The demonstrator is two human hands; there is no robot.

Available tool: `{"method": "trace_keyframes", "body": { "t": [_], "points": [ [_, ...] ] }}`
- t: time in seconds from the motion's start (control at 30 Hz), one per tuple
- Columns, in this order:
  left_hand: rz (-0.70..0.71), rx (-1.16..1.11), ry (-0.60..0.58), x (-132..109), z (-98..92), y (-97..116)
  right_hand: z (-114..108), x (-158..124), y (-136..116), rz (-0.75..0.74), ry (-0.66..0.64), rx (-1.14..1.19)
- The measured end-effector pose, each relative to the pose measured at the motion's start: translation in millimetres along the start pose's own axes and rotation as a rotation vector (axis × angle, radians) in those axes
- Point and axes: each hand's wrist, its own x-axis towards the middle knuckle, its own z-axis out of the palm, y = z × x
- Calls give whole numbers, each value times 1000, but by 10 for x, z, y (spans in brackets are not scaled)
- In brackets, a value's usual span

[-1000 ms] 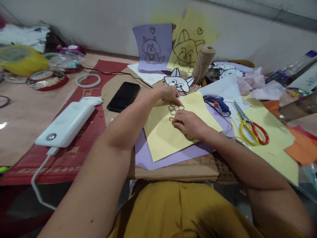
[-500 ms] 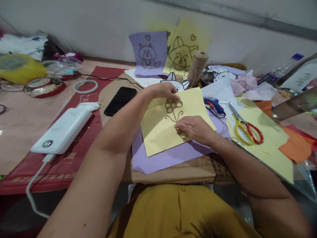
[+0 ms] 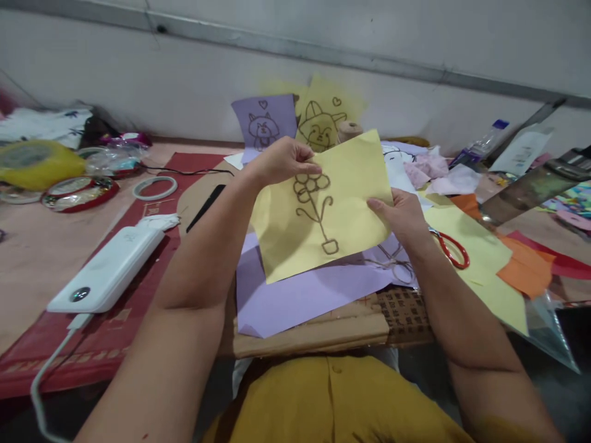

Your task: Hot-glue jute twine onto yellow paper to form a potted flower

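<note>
A yellow sheet of paper [image 3: 355, 178] is held up and tilted above the table between both hands. On it a brown twine flower [image 3: 322, 226] stands out, with looped petals, a stem, two curled leaves and a small pot shape. My left hand [image 3: 290, 161] pinches the sheet's top edge beside the petals. At the right edge my right hand [image 3: 402, 212] grips the paper, thumb on the front, other fingers behind. Beneath lies a purple sheet [image 3: 295, 304] on cardboard [image 3: 318, 332], with loose twine [image 3: 392, 264] at its right side.
Against the wall lean a purple fox picture [image 3: 265, 123] and a yellow one [image 3: 318, 123], near a twine spool [image 3: 349, 130]. Red-handled scissors [image 3: 455, 249] lie right, partly behind my forearm. On the left are a white power bank [image 3: 108, 267], a phone [image 3: 205, 208] and a tape roll [image 3: 154, 187].
My right hand has left the flower's lower stem and moved to the paper's right edge. The sheet is now lifted and tilted up, showing the whole twine flower. The camera view has shifted.
</note>
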Motion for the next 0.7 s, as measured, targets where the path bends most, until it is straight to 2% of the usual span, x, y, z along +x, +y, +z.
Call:
{"method": "trace_keyframes", "body": {
  "t": [0.17,0.33,0.4,0.5,0.53,0.7],
  "points": [
    [-153,-24,-14,-25,-124,-238,-64,85,55,-92,222,274],
    [-209,-201,124,-10,-171,-492,-125,266,221,77,225,454],
    [-251,-326,217,27,-138,-529,-98,298,270,126,220,495],
    [-344,-667,381,97,-46,-536,-48,314,321,165,216,499],
    [-365,-742,396,120,-6,-537,-41,319,337,175,213,497],
    [-440,-875,284,204,261,-585,-122,395,458,181,263,477]
  ]
}}
